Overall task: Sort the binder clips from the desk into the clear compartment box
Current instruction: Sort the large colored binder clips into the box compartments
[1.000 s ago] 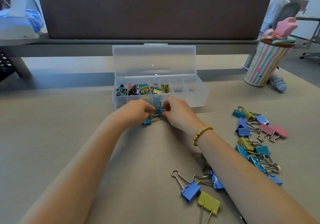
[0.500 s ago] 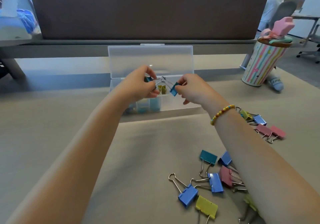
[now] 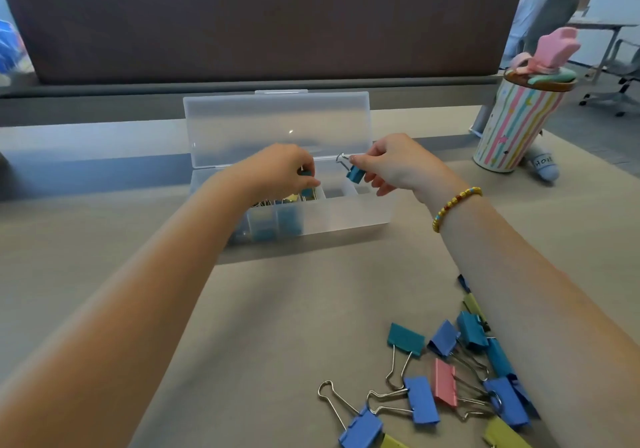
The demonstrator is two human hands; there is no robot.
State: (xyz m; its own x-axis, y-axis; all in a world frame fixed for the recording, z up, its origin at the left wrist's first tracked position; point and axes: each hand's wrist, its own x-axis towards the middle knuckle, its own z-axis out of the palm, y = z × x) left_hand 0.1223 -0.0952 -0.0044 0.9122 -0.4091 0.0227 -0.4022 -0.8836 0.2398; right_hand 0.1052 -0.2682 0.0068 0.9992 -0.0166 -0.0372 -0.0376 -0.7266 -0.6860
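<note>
Beige table (image 3: 294,309) underfoot of everything, office partition (image 3: 263,21) beyond. Nearest, bottom right: loose heap of binder clips (image 3: 446,382), blue, teal, pink and olive, wire handles tangled, partly tucked under the right forearm, still waiting to be sorted. Teal clip with long handles (image 3: 406,339) at the heap's left edge, apart enough to lift cleanly.

Further out, both arms reaching over the clear compartment box (image 3: 349,219). Left hand (image 3: 277,174) low over the middle compartments, fingers curled round a small teal clip (image 3: 306,189), seemingly lowering it in with its own colour. Right hand (image 3: 391,167) higher, just right of it, thumb and fingers (image 3: 356,162) pinching the wire handle of a second small teal clip (image 3: 355,174), body dangling free above the box. Held by the wire, probably, so the body drops straight into a narrow cell. Which cell, cannot tell yet.

Left compartments already filled with clips, blue tints through the frosted front wall; right compartments looking bare. Lid (image 3: 277,125) propped upright behind, out of the way of both hands.

Far right: striped cup (image 3: 512,129) with a pink topper, well apart from the work. Behind it, someone seated at another desk.
</note>
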